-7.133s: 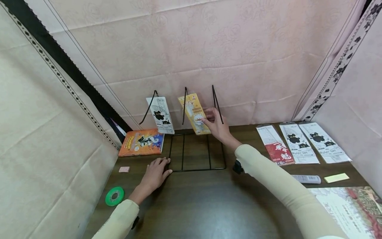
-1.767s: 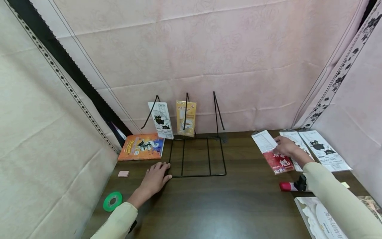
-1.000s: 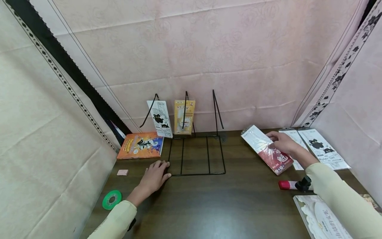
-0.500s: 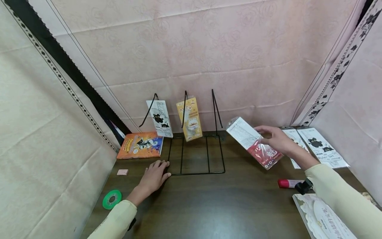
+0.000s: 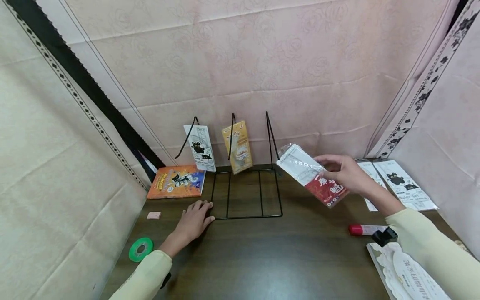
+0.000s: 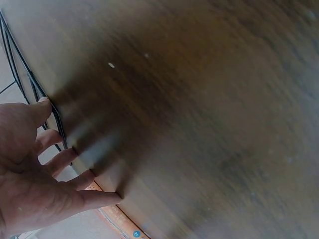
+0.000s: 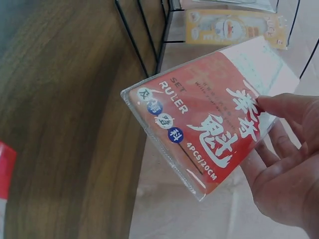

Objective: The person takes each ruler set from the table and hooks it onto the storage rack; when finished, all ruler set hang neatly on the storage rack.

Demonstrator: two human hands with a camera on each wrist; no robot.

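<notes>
My right hand [image 5: 345,173] pinches a red-and-white ruler set [image 7: 199,114] in a clear sleeve between thumb and fingers. The packet is tilted, held off the table just right of the black wire display rack [image 5: 247,217]. With its fingers spread, my left hand [image 5: 193,223] rests at the rack's front left corner; in the left wrist view the thumb [image 6: 44,104] touches the wire. On the left hook hangs a white ruler set [image 5: 200,148] with cat drawings. A yellow package [image 5: 240,148] hangs tilted from the middle hook, and nothing hangs on the right hook [image 5: 273,135].
An orange book [image 5: 176,182] lies left of the rack, with a pink eraser [image 5: 153,215] and green tape roll [image 5: 141,249] nearer. At right are more white ruler sets [image 5: 406,185], a red-capped glue stick [image 5: 361,230] and a white booklet [image 5: 408,271].
The yellow package was let go and hangs from the middle hook, swinging slightly. My right hand took the red-and-white ruler set off the table and moved it left towards the rack. My left hand stayed put.
</notes>
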